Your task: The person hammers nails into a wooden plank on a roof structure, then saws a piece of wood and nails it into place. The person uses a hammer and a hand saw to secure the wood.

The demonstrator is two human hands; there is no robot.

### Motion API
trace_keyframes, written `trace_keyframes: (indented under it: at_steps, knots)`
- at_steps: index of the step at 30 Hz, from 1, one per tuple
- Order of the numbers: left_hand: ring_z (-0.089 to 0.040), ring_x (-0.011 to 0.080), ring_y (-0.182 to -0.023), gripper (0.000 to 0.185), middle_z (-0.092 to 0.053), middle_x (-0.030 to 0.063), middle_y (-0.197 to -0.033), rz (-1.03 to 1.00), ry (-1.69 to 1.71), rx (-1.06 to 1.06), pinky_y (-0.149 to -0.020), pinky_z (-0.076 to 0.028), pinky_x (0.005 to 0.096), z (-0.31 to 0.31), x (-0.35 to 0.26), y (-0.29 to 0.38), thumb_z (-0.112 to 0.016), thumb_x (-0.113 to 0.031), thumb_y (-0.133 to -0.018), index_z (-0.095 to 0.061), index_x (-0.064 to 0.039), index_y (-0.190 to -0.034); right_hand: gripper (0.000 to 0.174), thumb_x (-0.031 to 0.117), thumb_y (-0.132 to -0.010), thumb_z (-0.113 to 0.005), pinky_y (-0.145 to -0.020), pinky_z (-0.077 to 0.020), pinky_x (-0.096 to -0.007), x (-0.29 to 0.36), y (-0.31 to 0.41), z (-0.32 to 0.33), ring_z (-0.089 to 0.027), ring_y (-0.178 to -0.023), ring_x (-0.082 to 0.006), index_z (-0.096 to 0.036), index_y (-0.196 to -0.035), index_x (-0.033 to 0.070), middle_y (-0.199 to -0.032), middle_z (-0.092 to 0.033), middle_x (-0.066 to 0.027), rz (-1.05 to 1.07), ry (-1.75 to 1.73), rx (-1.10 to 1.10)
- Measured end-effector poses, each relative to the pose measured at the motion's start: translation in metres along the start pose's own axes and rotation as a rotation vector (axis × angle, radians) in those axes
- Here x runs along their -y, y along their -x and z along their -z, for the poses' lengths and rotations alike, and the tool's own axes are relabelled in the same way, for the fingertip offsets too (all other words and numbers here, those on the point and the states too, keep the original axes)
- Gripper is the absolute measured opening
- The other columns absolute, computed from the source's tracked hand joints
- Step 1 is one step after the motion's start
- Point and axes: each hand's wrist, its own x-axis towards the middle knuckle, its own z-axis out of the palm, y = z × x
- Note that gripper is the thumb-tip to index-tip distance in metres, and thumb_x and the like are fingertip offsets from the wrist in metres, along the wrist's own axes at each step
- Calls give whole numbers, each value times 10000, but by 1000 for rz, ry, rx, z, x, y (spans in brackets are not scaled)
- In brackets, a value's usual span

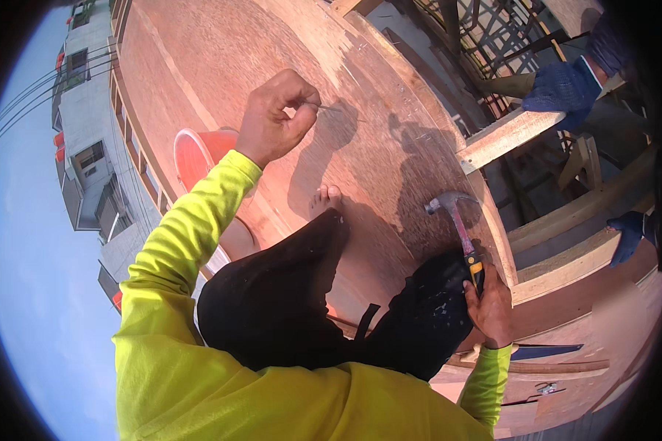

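My left hand (281,116) is raised over the plywood deck (364,165), pinching a thin nail (329,108) between thumb and fingers. The nail's free end points right, and the hand's shadow falls on the wood below. Low on the right, my right hand (490,308) grips the dark and yellow handle of a claw hammer (459,220). The hammer's metal head is up and away from me, near the curved timber edge (494,220) of the deck. My bare foot (326,199) rests on the plywood between the two hands.
An orange-red bucket (190,157) stands left, partly behind my left arm. At right, another person's gloved hands (562,91) are at the timber beams (513,138) of an open frame. A handsaw (546,351) lies lower right. Beyond the deck's left edge are buildings (91,160) and wires.
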Motion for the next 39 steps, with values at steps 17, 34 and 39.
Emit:
trace_keyframes:
  at_steps: [17,34,39]
  knots:
    - [-729,341,-976,208,-754,178,-1017,1314,-325,-275,-911,-564,457,113,295,303,-693,-256,-859,-794,-133,-993,368,156,-951,-661,-770,-494,-441,48,-1,-25,-617,-821,-386,-544,-1229,-56,-894,-633,-231,-77,170,39]
    - [-728,347,-981,223,-759,154,-1045,1331,-238,-240,-870,-566,459,105,300,263,-654,-247,-859,-776,-129,-1005,388,113,-916,-677,-761,-503,-504,63,7,-59,-651,-837,-482,-553,-1239,-65,-905,-667,-287,-165,74,-79]
    - [-729,317,-892,155,-754,121,-924,1321,-359,-410,-817,-560,445,90,330,277,-721,-259,-766,-736,-134,-856,385,147,-925,-668,-745,-499,-506,54,7,-64,-649,-820,-477,-554,-1227,-63,-896,-663,-289,-203,20,-79]
